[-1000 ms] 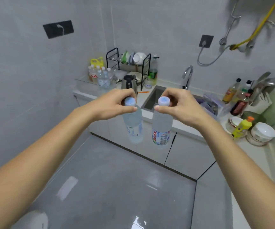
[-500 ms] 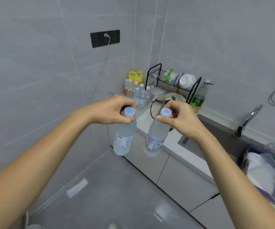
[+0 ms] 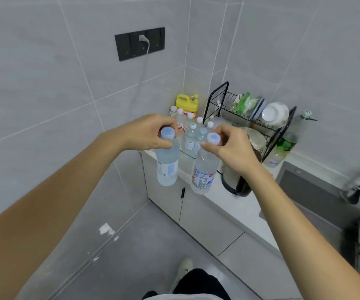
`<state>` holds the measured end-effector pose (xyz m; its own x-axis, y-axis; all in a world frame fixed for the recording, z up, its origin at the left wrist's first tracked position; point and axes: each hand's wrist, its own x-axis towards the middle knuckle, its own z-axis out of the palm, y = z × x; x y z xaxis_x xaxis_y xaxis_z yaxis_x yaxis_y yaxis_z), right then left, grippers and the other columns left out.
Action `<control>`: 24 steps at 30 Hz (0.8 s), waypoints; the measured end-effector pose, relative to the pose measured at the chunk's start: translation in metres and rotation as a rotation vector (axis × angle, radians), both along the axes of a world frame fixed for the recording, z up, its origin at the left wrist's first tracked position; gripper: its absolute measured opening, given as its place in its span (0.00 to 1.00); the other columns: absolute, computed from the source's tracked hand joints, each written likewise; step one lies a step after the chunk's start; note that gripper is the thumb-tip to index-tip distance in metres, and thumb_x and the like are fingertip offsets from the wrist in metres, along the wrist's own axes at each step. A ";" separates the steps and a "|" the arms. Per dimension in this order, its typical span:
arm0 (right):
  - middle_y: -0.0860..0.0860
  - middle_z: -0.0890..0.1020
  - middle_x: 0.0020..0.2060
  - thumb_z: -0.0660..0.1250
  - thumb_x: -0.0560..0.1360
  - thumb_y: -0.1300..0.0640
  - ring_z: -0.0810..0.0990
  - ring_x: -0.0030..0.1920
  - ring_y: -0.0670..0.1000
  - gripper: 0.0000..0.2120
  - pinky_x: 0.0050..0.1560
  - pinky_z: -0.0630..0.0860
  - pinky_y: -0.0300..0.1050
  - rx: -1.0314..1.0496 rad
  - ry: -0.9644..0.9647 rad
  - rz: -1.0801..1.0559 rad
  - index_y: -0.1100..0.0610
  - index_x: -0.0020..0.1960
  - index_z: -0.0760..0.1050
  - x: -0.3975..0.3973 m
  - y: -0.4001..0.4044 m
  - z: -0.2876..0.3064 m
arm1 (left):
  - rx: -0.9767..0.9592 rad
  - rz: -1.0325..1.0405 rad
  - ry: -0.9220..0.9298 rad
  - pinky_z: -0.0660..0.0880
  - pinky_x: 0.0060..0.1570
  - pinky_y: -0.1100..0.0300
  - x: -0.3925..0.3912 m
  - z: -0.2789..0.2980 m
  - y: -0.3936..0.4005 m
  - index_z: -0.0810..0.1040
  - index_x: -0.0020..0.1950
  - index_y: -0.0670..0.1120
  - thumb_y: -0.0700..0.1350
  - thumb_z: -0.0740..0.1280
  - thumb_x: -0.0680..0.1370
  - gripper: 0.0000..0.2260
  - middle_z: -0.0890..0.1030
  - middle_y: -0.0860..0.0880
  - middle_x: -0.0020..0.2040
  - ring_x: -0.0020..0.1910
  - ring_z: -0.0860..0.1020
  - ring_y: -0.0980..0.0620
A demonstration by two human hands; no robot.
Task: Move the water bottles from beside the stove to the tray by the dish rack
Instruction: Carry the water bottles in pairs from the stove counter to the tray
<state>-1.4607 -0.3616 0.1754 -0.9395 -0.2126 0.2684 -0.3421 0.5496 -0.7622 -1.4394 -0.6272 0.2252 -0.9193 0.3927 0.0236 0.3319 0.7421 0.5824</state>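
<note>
Carrying two bottles at once, we hold one in each hand by the neck, just under the cap. Our left hand [image 3: 151, 132] has its fingers curled round the neck of the left bottle [image 3: 167, 162], which hangs in the air off the counter's end, over the floor. Our right hand [image 3: 229, 144] pinches the neck of the right bottle [image 3: 204, 172] the same way; it hangs over the counter's [image 3: 235, 204] front edge, just beside the kettle [image 3: 239, 182].

We judge the task well along but not finished. A cluster of bottles [image 3: 193, 133] already stands on the clear tray [image 3: 187, 153] in the counter's far corner, beside the dish rack [image 3: 250, 113] and in front of a yellow jug [image 3: 186, 102]. Our two are near the tray but not yet over it, and neither touches anything but our fingers.

What is left here, as we see it, is to bring both over the tray and set them upright in the free space at its near edge. The stove is out of view, so we cannot tell whether more bottles wait there.
</note>
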 end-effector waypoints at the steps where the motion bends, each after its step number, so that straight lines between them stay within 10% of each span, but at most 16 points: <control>1: 0.46 0.73 0.31 0.81 0.70 0.50 0.69 0.32 0.48 0.15 0.36 0.68 0.46 -0.014 0.000 -0.017 0.54 0.40 0.75 -0.015 -0.006 -0.007 | -0.006 0.007 0.006 0.70 0.33 0.62 -0.017 -0.006 -0.006 0.79 0.48 0.49 0.39 0.71 0.73 0.08 0.75 0.56 0.35 0.30 0.70 0.59; 24: 0.52 0.81 0.34 0.70 0.59 0.36 0.80 0.40 0.59 0.22 0.41 0.79 0.55 0.195 -0.136 -0.057 0.53 0.40 0.74 -0.326 -0.100 -0.074 | -0.097 0.016 -0.105 0.67 0.37 0.64 -0.346 -0.104 -0.055 0.76 0.45 0.57 0.42 0.74 0.72 0.11 0.78 0.65 0.38 0.38 0.75 0.69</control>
<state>-1.7871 -0.4617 0.1013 -0.9763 -0.1932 0.0974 -0.2073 0.7065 -0.6767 -1.7859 -0.6826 0.1216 -0.9210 0.3735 -0.1106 0.2603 0.8013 0.5387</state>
